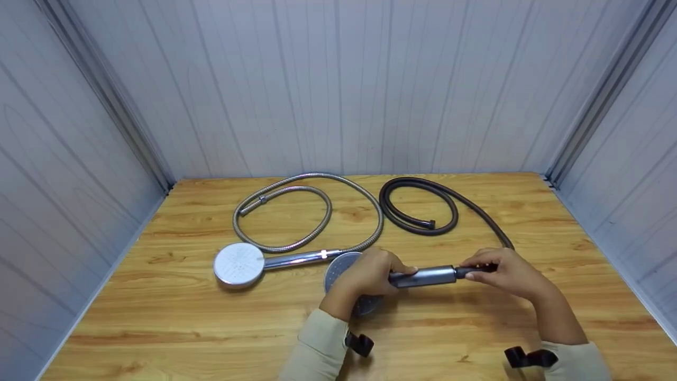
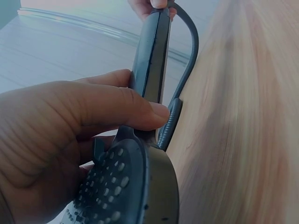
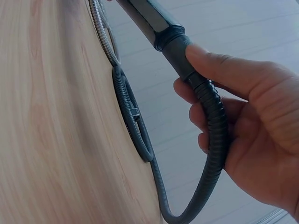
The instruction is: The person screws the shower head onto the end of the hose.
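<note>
Left grip [image 2: 70, 126] around shower handle [image 2: 150, 60]

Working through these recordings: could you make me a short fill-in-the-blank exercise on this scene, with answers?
1. Of the left grip and the right grip, only the ____ one holds the dark hose.
2. In the head view, the chrome-handled shower head lies to the ____ of the dark shower head.
3. The face of the chrome-handled shower head is coloured ____.
4. In all, ____ shower heads are in view.

Missing words: right; left; white; two.
</note>
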A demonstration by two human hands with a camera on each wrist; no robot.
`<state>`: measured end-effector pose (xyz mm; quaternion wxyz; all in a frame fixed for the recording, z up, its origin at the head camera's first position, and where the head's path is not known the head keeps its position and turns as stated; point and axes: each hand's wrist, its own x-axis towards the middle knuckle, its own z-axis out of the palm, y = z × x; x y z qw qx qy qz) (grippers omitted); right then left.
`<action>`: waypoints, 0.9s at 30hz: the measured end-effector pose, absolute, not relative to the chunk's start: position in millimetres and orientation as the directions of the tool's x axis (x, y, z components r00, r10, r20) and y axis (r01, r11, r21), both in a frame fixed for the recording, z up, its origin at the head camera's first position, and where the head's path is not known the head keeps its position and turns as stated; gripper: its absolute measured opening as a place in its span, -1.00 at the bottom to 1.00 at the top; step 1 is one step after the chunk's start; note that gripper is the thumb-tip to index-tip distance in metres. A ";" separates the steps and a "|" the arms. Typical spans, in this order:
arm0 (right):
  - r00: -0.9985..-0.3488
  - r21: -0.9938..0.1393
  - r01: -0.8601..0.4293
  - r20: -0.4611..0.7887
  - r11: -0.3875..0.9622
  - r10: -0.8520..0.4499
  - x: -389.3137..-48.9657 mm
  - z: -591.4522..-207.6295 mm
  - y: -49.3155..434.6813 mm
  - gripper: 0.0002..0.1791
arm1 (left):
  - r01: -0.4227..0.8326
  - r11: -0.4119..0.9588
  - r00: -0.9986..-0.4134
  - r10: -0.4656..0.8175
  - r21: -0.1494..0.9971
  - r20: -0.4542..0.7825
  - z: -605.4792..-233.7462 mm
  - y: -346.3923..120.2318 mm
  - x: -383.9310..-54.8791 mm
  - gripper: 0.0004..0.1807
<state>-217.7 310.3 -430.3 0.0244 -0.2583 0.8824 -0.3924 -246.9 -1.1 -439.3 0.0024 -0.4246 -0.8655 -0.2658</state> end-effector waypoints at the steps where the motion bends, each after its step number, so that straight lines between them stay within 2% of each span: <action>1: -0.866 -0.704 -0.434 0.154 0.562 -0.476 -217.7 -430.4 310.3 -0.79 | 0.736 0.498 -0.639 0.734 0.458 0.229 -439.4 -1.0 -246.9 -0.59; 8: -0.882 -0.728 -0.396 0.132 0.560 -0.452 -217.5 -430.1 310.0 -0.80 | 0.728 0.513 -0.647 0.732 0.454 0.211 -439.5 -1.3 -246.7 -0.48; 19: -0.892 -0.731 -0.368 0.102 0.575 -0.441 -216.4 -428.8 309.3 -0.78 | 0.714 0.514 -0.654 0.731 0.476 0.193 -439.1 -1.7 -247.1 -0.47; 27: -0.870 -0.703 -0.421 0.136 0.572 -0.473 -216.1 -429.8 309.6 -0.77 | 0.757 0.497 -0.624 0.743 0.425 0.242 -440.7 -1.6 -246.7 -0.51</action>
